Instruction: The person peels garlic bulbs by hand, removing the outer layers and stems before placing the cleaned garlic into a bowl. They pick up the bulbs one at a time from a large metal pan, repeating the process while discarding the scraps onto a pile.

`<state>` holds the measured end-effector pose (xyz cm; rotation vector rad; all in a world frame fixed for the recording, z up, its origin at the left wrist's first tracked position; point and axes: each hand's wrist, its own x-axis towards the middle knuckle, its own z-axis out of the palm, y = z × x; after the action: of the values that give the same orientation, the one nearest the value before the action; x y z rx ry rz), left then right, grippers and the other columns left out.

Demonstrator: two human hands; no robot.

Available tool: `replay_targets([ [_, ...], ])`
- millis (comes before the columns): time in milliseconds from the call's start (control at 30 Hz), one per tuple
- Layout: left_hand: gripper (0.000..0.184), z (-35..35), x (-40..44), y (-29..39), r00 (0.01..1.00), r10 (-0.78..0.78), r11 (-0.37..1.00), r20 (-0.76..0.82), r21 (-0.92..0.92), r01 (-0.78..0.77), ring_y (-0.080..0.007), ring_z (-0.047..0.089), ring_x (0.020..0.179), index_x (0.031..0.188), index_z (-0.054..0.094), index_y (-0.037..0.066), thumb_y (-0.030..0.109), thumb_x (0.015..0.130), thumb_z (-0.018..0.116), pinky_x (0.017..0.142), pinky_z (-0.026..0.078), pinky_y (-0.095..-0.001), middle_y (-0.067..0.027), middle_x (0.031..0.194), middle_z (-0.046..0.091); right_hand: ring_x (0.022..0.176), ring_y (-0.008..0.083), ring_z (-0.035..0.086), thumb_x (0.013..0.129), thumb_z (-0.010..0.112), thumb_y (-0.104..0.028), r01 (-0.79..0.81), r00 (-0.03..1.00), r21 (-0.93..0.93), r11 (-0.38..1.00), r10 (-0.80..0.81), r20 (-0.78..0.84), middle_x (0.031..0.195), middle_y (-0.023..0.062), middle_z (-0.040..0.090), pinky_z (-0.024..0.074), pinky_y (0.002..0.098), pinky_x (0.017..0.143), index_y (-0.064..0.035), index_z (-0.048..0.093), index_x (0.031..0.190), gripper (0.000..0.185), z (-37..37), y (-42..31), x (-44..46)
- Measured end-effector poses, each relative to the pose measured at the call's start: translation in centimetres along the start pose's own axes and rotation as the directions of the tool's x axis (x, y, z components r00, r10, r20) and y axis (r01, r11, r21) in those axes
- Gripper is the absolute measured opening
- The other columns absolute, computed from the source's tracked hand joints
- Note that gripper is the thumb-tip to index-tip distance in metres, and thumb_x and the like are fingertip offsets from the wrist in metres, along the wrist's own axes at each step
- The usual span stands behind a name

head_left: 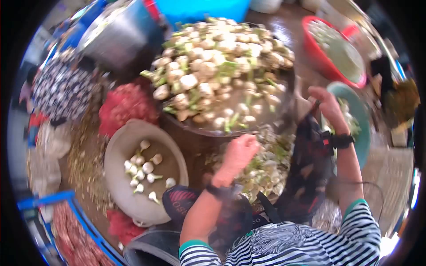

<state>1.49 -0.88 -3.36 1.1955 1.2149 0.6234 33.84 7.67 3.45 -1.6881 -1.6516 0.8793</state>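
Note:
My left hand [242, 153] is closed just off the front rim of a wide dark pan [199, 130], its fingers curled together; whatever it may hold is hidden. The pan carries a big heap of white bulbs [208, 66] with green stem stubs. Out to the right, my right hand [326, 104] is raised near a green basin [366, 119], with fingers bent; blur hides whether anything is in it. At the left, a grey-white basin [111, 177] has several trimmed bulbs [147, 167] lying in it.
Peelings [266, 177] lie between my legs. A red basin [306, 37] is at the upper right. Red net sacks [126, 106], a metal pot [120, 37] and a blue frame [84, 217] are on the left. Beyond the pot, a person in patterned clothing [62, 88] is visible.

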Motion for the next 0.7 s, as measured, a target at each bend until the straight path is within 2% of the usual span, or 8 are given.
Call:
replay_targets([
  [167, 0.017, 0.4, 0.9, -0.7, 0.923, 0.317, 0.944, -0.217, 0.167, -0.285, -0.0301, 0.062, 0.066, 0.08, 0.065, 0.002, 0.016, 0.071, 0.064, 0.063, 0.05, -0.0386, -0.0165, 0.069, 0.061, 0.104, 0.0356, 0.056, 0.069, 0.064, -0.011, 0.678, 0.638, -0.31, 0.666, -0.325, 0.698, 0.112, 0.0203, 0.06, 0.0436, 0.0386, 0.092, 0.0001, 0.059, 0.113, 0.045, 15.5, 4.9, 9.3],
  [200, 0.015, -0.5, 0.8, 0.4, 0.908, 0.372, 0.912, -0.194, 0.261, -0.318, -0.0336, 0.06, 0.065, 0.073, 0.063, 0.002, 0.016, 0.066, 0.062, 0.061, 0.048, -0.0401, -0.0181, 0.066, 0.059, 0.1, 0.0398, 0.055, 0.071, 0.059, -0.008, 0.416, 0.667, -0.372, 0.83, -0.001, 0.745, 0.105, 0.0225, 0.061, 0.0445, 0.0428, 0.086, -0.0012, 0.061, 0.104, 0.034, 17.0, -1.5, 8.4],
  [333, 0.012, 0.7, 3.0, 0.5, 0.901, 0.33, 0.943, -0.283, 0.144, -0.3, -0.037, 0.059, 0.062, 0.061, 0.059, 0.002, 0.013, 0.063, 0.059, 0.059, 0.046, -0.0451, -0.0195, 0.062, 0.058, 0.091, 0.0451, 0.055, 0.073, 0.053, -0.014, 0.631, 0.67, -0.439, 0.639, -0.163, 0.725, 0.093, 0.0268, 0.06, 0.045, 0.0484, 0.08, 0.0004, 0.058, 0.096, 0.027, 22.2, 15.9, 16.7],
  [400, 0.012, 1.1, 2.6, 0.4, 0.898, 0.309, 0.951, -0.311, 0.111, -0.289, -0.0377, 0.058, 0.061, 0.06, 0.059, 0.002, 0.013, 0.063, 0.058, 0.058, 0.046, -0.0448, -0.0194, 0.06, 0.057, 0.088, 0.0461, 0.055, 0.072, 0.052, -0.011, 0.464, 0.702, -0.573, 0.676, 0.113, 0.703, 0.088, 0.0265, 0.059, 0.0439, 0.05, 0.081, 0.0018, 0.058, 0.094, 0.027, 22.9, 11.0, 14.1],
  [467, 0.011, 1.2, 4.1, -0.6, 0.908, 0.325, 0.945, -0.265, 0.129, -0.301, -0.0357, 0.06, 0.063, 0.063, 0.058, 0.0, 0.011, 0.063, 0.06, 0.059, 0.046, -0.0432, -0.0189, 0.062, 0.058, 0.084, 0.0446, 0.055, 0.072, 0.049, -0.01, 0.681, 0.424, -0.272, 0.679, -0.063, 0.904, 0.086, 0.0266, 0.059, 0.0448, 0.0483, 0.079, 0.0026, 0.058, 0.094, 0.027, 21.9, 12.7, 16.5],
  [567, 0.016, 2.1, 5.3, -1.8, 0.83, 0.297, 0.946, -0.472, 0.029, -0.323, -0.0339, 0.06, 0.072, 0.076, 0.056, 0.001, 0.008, 0.063, 0.061, 0.065, 0.046, -0.0407, -0.0188, 0.071, 0.058, 0.082, 0.0279, 0.06, 0.085, 0.046, -0.019, 0.385, 0.575, -0.215, 0.897, -0.051, 0.816, 0.091, 0.0188, 0.061, 0.0478, 0.0339, 0.077, 0.0027, 0.06, 0.093, 0.027, 19.0, 12.4, 17.2],
  [600, 0.027, 2.5, 5.4, -2.0, 0.761, 0.261, 0.951, -0.594, 0.026, -0.307, -0.0335, 0.059, 0.081, 0.088, 0.054, 0.002, 0.007, 0.063, 0.062, 0.07, 0.046, -0.0388, -0.0192, 0.082, 0.058, 0.084, 0.0238, 0.06, 0.088, 0.046, -0.024, -0.008, 0.675, 0.137, 0.991, -0.096, 0.731, 0.092, 0.0149, 0.062, 0.0473, 0.0328, 0.079, 0.0027, 0.061, 0.095, 0.031, 17.1, 12.3, 16.2],
  [700, 0.06, 2.1, 5.0, -0.7, 0.764, 0.142, 0.926, -0.63, -0.189, -0.327, -0.036, 0.055, 0.1, 0.115, 0.042, 0.003, 0.005, 0.06, 0.067, 0.085, 0.045, -0.0378, -0.0199, 0.105, 0.055, 0.099, 0.0196, 0.056, 0.092, 0.046, -0.037, -0.134, 0.655, 0.475, 0.87, -0.282, 0.701, 0.11, 0.0106, 0.058, 0.0438, 0.0326, 0.088, 0.0047, 0.055, 0.113, 0.047, 16.5, -3.3, 7.5],
])
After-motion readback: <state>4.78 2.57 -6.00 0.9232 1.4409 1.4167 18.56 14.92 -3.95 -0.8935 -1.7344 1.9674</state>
